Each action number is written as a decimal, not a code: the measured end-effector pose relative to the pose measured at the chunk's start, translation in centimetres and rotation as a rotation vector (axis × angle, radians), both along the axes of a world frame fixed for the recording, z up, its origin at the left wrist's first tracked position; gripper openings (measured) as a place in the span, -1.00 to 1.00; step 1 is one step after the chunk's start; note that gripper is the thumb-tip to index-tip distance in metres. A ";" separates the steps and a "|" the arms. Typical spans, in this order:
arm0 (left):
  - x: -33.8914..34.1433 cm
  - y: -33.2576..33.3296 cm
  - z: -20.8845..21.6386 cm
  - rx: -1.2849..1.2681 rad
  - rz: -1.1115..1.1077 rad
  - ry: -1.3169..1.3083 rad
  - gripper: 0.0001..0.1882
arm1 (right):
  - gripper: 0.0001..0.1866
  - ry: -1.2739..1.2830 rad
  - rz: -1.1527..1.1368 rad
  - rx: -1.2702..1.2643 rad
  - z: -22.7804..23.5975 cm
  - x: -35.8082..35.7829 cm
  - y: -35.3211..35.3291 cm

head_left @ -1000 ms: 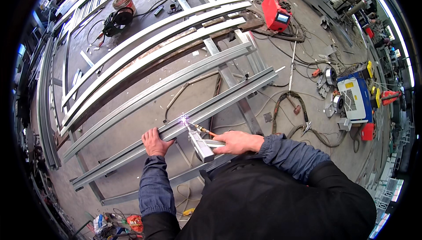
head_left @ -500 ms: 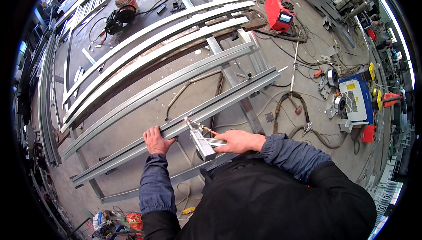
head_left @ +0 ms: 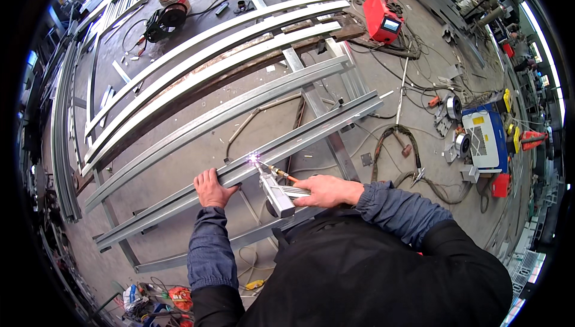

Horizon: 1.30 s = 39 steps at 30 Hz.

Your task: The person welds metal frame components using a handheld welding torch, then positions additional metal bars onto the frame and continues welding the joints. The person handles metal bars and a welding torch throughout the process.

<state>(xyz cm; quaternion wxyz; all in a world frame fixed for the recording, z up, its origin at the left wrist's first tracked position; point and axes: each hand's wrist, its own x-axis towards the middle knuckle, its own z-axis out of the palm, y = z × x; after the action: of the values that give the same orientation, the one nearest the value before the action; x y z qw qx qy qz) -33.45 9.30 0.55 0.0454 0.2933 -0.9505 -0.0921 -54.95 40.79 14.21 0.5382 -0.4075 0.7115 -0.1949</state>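
Note:
My right hand (head_left: pixel 328 191) is wrapped round the grip of a silver handheld welding gun (head_left: pixel 277 197). A thin feed tube with brass fittings runs along the gun's side to its nozzle. A bright violet-white spark (head_left: pixel 254 158) glows where the nozzle meets a long galvanized steel profile (head_left: pixel 299 140). My left hand (head_left: pixel 214 189) grips the near edge of that profile, left of the spark, fingers over the top and thumb to the side. Slanting up to the right, the profile rests across steel cross members (head_left: pixel 341 156). My fingers hide part of the gun's handle.
More steel profiles (head_left: pixel 215 117) lie parallel beyond the work. At the far right stand a red machine with a screen (head_left: pixel 383 16) and a blue-white machine (head_left: pixel 484 138). Cables and a hose (head_left: pixel 378 153) loop over the floor. A cable reel (head_left: pixel 165 24) sits far left.
A bright violet-white spark has appeared at the gun's nozzle. Both hands keep nearly the same places; the view has shifted slightly.

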 end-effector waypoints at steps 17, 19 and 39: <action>-1.1 -2.5 1.6 0.073 -0.192 -0.127 -0.21 | -0.46 -0.430 0.019 0.094 5.3 -9.5 0.9; -1.0 -2.6 0.8 0.081 -0.181 -0.083 -0.21 | -0.52 -0.521 0.037 0.133 5.2 -12.4 -0.3; -1.7 -4.6 -0.2 0.114 -0.159 -0.048 -0.17 | -0.56 -0.751 0.206 0.716 -4.0 -23.7 -17.4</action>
<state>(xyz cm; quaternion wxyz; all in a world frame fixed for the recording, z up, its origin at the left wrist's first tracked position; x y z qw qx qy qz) -35.10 4.73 0.39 -0.0014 0.2210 -0.9649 -0.1422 -78.64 23.42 10.25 0.8780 -0.1680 0.4478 -0.0183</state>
